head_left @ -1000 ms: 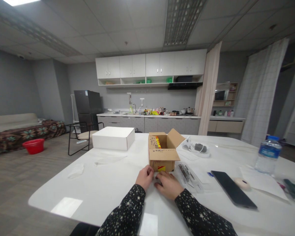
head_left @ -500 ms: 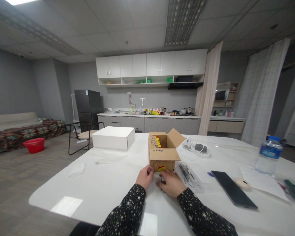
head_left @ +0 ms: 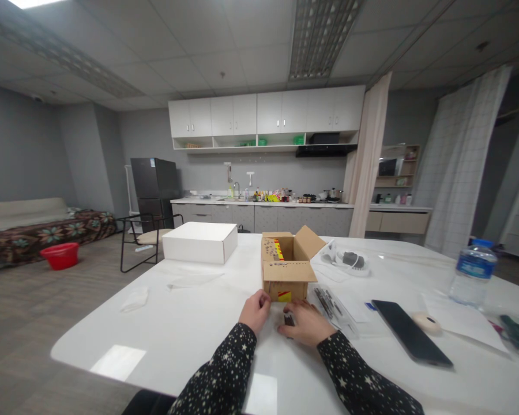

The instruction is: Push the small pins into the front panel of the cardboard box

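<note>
An open cardboard box [head_left: 290, 272] with yellow and red tape stands on the white table, its flaps raised. At its near left corner is my left hand [head_left: 254, 311], fingers curled together; whatever is in them is hidden. My right hand [head_left: 308, 323] rests just in front of the box, thumb and fingers around a small dark bundle [head_left: 289, 319], too small to name surely. Beside that hand, on the right, lies a clear plastic case [head_left: 348, 325] with several thin dark and metallic pieces [head_left: 327, 302].
A white box [head_left: 199, 242] sits at the back left. To the right are a black phone [head_left: 410, 333], a round beige item [head_left: 426, 324] and a water bottle [head_left: 473, 274]. A white cable coil [head_left: 350, 262] lies behind the case. Crumpled white tissue [head_left: 135, 300] lies left.
My right hand has shifted slightly right and its fingers have opened a little, so more of the dark bundle shows. The left hand and the box stay in place.
</note>
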`<action>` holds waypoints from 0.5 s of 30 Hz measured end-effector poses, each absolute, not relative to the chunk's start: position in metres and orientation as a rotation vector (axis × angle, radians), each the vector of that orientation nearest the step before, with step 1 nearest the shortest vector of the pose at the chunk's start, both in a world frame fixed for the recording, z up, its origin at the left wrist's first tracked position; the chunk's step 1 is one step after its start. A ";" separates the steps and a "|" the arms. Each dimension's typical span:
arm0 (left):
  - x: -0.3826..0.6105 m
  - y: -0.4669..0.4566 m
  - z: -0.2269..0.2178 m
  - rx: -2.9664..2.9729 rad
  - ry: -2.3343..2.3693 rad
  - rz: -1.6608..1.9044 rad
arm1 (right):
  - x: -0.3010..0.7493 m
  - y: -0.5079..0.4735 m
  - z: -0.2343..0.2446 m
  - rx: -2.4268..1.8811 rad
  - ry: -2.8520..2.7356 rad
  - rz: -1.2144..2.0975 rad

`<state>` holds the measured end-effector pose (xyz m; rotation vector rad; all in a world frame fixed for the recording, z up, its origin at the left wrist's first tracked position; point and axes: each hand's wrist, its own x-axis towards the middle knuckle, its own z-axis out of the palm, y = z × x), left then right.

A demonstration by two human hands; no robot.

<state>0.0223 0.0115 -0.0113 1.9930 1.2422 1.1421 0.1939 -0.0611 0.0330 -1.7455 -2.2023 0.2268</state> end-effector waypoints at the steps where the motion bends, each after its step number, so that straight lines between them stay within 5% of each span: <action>1: 0.022 0.011 -0.011 1.996 1.245 1.140 | 0.194 -0.062 0.034 -1.750 -2.208 0.219; 15: 0.022 0.010 -0.009 2.001 1.234 1.136 | 0.198 -0.058 0.028 -1.683 -2.239 0.273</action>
